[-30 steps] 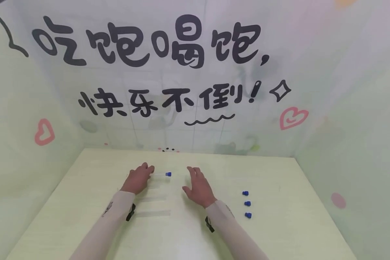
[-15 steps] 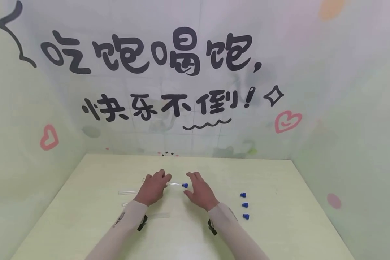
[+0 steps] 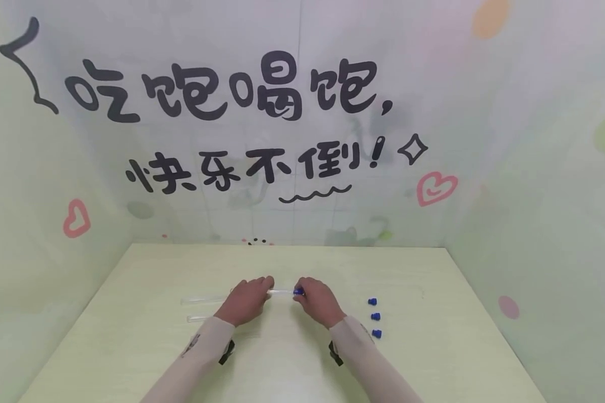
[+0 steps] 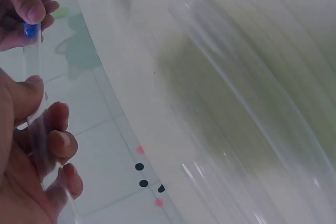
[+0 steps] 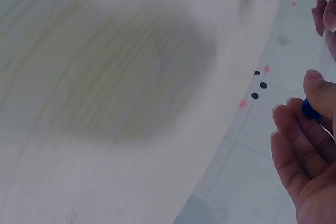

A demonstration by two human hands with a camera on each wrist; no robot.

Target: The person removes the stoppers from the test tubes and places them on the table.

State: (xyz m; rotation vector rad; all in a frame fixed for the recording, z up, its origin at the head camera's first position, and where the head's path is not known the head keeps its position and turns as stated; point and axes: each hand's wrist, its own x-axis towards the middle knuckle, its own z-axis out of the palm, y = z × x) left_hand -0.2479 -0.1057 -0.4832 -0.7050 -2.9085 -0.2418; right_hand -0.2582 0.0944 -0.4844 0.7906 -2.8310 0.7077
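My left hand (image 3: 245, 301) grips a clear test tube (image 3: 281, 291) round its body, thumb on one side and fingers curled on the other. A blue cap (image 3: 298, 291) sits on the tube's right end. My right hand (image 3: 320, 301) pinches that cap between thumb and fingers, as the right wrist view shows with the blue cap (image 5: 311, 109) under the thumb. Between the two hands a short stretch of clear tube (image 4: 32, 59) shows in the left wrist view. The tube's far left end is mostly covered by my left hand in the head view.
More clear tubes (image 3: 201, 300) lie on the pale table (image 3: 408, 268) to the left, partly behind my left hand and sleeve. On the right, three blue caps (image 3: 375, 317) stand in a column. A printed cloth wall (image 3: 222, 218) closes off the back and sides.
My left hand has carried the capped tube off to the right and toward me. My right hand, earlier open beside it, has closed its fingers on the blue cap.
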